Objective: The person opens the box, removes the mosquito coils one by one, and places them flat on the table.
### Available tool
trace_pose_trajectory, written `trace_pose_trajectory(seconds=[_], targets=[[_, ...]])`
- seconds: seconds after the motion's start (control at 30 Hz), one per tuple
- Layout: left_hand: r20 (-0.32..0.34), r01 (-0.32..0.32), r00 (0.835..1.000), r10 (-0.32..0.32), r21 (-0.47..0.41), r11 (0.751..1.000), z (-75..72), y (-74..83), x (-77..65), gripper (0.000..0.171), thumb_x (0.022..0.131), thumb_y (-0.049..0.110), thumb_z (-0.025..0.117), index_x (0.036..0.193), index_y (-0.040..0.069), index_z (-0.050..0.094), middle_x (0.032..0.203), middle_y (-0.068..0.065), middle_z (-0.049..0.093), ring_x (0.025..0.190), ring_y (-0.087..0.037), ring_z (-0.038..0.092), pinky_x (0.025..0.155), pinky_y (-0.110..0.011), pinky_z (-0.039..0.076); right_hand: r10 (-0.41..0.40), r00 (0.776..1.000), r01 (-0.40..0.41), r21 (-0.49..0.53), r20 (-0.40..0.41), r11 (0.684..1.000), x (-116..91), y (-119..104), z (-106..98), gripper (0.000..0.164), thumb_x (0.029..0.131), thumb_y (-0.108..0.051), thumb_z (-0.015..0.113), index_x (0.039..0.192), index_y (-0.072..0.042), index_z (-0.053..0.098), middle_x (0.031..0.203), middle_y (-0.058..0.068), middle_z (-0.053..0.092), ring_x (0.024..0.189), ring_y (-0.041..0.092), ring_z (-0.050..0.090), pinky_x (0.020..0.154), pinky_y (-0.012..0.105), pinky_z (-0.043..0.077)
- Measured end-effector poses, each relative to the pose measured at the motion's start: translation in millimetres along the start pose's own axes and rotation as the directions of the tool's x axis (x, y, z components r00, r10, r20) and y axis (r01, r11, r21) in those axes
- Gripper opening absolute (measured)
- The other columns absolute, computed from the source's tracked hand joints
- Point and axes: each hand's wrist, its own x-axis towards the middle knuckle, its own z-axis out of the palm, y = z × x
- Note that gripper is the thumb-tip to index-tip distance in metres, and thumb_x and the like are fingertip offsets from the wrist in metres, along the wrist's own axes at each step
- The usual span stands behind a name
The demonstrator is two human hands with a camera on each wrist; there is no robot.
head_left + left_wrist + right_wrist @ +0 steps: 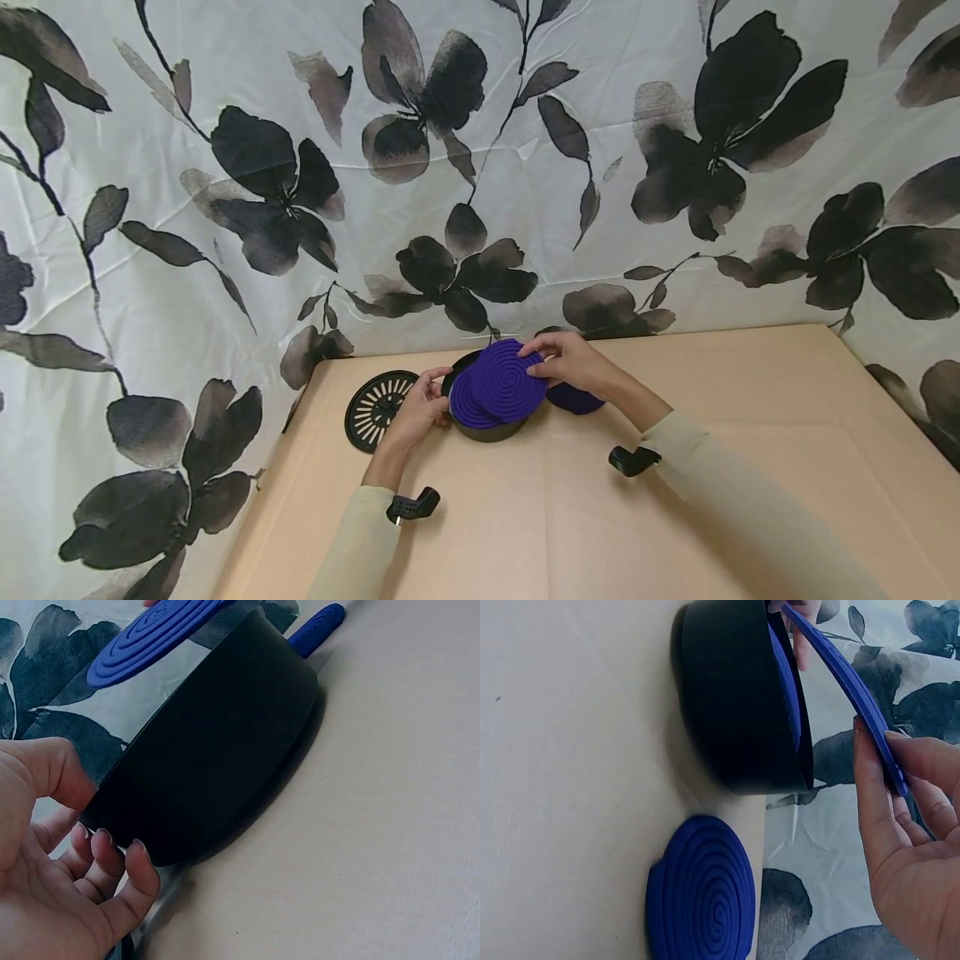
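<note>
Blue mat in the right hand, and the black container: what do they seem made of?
The held blue mat looks like matte silicone or rubber, from its moulded-looking spiral ridges and slight bend in the right wrist view. The black container seems matte plastic or coated metal: smooth, thin-rimmed; I can't tell which.

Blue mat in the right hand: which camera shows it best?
Head view, because the blue mat shows nearly its whole spiral there. Right wrist view: almost edge-on, pinched by the right hand. Left wrist view: partial, cut off at top.
</note>
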Motion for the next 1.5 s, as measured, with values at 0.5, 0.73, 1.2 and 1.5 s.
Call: trace_pose_trajectory(seconds=[0.5, 0.73, 1.2, 1.5], targets=[[0.011, 0.012, 1.000, -0.012, 0.007, 1.000, -12.2, 4.1, 23.3, 0.065, 0.086, -0.015, 0.053, 0.148, -0.003, 0.040, 0.091, -0.005, 0.035, 0.068, -0.019, 0.045, 0.059, -0.036, 0.051, 0.000, 0.999, 0.000, 0.001, -0.032, 1.000, -5, 0, -28, 0.032, 0.090, -0.004, 0.073, 0.122, -0.001, 0.068, 0.101, 0.015, 0.064, 0.088, 0.019, 0.068, 0.076, 0.040, 0.062], [0.030, 0.009, 1.000, -0.010, 0.021, 1.000, -15.7, 4.8, 30.9, 0.064, 0.086, -0.014, 0.053, 0.148, -0.004, 0.041, 0.091, -0.006, 0.035, 0.069, -0.020, 0.045, 0.060, -0.037, 0.052, 0.022, 0.998, -0.022, -0.003, -0.066, 1.000, -9, 5, -39, 0.034, 0.090, -0.005, 0.074, 0.123, -0.001, 0.067, 0.102, 0.016, 0.062, 0.089, 0.020, 0.066, 0.077, 0.039, 0.062], [0.019, -0.001, 1.000, 0.001, 0.007, 1.000, -21.3, -22.6, 51.2, 0.063, 0.087, -0.014, 0.052, 0.147, 0.003, 0.044, 0.093, -0.005, 0.033, 0.067, -0.014, 0.043, 0.054, -0.029, 0.048, 0.038, 0.993, -0.040, -0.023, -0.110, 0.999, -20, 16, -50, 0.035, 0.090, -0.008, 0.074, 0.124, -0.001, 0.067, 0.111, 0.016, 0.068, 0.089, 0.014, 0.067, 0.073, 0.033, 0.061], [0.035, 0.014, 0.999, -0.014, 0.000, 1.000, -23.0, -16.8, 48.3, 0.064, 0.086, -0.016, 0.052, 0.148, -0.001, 0.042, 0.092, -0.007, 0.034, 0.066, -0.016, 0.043, 0.054, -0.031, 0.048, 0.055, 0.988, -0.057, -0.011, -0.144, 0.998, -33, 21, -55, 0.036, 0.090, -0.009, 0.074, 0.124, -0.003, 0.067, 0.130, 0.019, 0.065, 0.091, 0.014, 0.068, 0.074, 0.031, 0.061]])
